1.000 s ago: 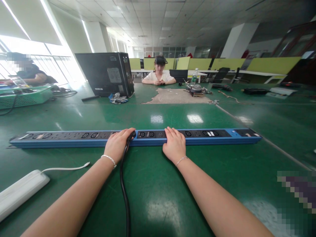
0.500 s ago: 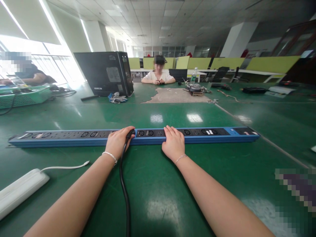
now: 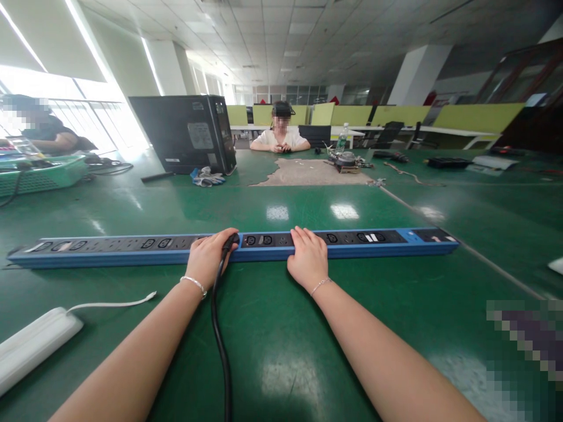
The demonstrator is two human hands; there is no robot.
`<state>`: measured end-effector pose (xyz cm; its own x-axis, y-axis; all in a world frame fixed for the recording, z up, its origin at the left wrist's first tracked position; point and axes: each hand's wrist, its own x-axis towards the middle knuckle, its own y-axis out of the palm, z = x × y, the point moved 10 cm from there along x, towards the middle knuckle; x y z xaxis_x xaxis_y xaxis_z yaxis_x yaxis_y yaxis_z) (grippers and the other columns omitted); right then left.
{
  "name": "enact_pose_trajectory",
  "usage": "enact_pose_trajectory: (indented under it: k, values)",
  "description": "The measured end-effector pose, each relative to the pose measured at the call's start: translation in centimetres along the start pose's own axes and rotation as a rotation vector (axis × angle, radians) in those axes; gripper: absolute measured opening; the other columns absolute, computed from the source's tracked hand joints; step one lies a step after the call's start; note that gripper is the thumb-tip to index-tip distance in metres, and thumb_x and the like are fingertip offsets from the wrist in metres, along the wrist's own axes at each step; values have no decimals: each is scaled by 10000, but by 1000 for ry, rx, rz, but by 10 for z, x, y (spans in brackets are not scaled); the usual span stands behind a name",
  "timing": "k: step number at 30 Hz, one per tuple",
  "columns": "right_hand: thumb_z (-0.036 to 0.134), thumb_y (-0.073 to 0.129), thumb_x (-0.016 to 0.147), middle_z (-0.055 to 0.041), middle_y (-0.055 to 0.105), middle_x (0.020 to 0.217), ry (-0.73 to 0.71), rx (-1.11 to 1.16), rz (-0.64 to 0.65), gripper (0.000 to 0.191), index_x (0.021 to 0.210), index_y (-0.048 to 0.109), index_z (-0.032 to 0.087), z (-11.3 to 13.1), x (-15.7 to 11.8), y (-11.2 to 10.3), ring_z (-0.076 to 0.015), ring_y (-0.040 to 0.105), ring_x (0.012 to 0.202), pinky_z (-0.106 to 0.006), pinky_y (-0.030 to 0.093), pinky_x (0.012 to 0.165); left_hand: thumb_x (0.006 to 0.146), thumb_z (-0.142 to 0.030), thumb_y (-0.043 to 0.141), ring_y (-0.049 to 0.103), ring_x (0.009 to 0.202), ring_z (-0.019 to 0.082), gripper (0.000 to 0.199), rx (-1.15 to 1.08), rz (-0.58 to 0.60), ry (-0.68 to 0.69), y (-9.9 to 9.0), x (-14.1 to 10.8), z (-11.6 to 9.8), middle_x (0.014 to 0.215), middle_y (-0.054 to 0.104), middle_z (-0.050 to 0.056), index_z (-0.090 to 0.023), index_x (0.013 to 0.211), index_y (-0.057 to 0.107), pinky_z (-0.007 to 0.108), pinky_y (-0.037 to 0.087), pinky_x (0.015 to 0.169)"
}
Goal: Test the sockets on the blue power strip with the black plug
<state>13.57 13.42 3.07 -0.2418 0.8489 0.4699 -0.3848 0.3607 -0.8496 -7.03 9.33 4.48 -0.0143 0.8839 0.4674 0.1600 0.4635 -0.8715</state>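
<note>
A long blue power strip (image 3: 259, 254) with a row of black outlets lies across the green table in front of me. Near its middle, my left hand (image 3: 206, 258) is closed round a black power plug (image 3: 230, 240), which sits at the strip's face; whether it is fully seated is hidden by my fingers. The plug's black cord (image 3: 216, 310) runs down toward me past my left wrist. Further right, my right hand (image 3: 308, 258) grips the strip, fingers over its top and thumb along the near side.
At lower left is a white power strip (image 3: 39, 346) with a thin white cable. Behind stand a black computer case (image 3: 185, 132), gloves (image 3: 207, 177) and a green basket (image 3: 48, 176). A person (image 3: 280, 135) sits opposite, another (image 3: 48, 132) at far left. Small parts (image 3: 345, 158) lie beyond.
The camera view has shifted slightly. Both hands keep their places on the blue power strip, and the plug shows no clear movement.
</note>
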Motion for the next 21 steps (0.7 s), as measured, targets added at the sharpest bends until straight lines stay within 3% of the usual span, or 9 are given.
enact_pose_trajectory:
  k: [9,21]
  values:
    - [150,457,704,-48,487,1342,-8,2,-9,559,1261,498,146,1,0,0,-199,359,1244,-361,229,1019,871,-463,368,583,1040,213,387,-38,99,0,2,6,5,1102,659,36,-309,1200,501,369,404,883]
    - [151,451,705,-43,486,1343,0,-9,-7,557,1261,499,147,0,0,0,-199,359,1248,-359,229,1018,870,-476,356,571,1061,218,403,-51,98,12,0,2,2,1131,644,33,-322,1221,479,391,378,919]
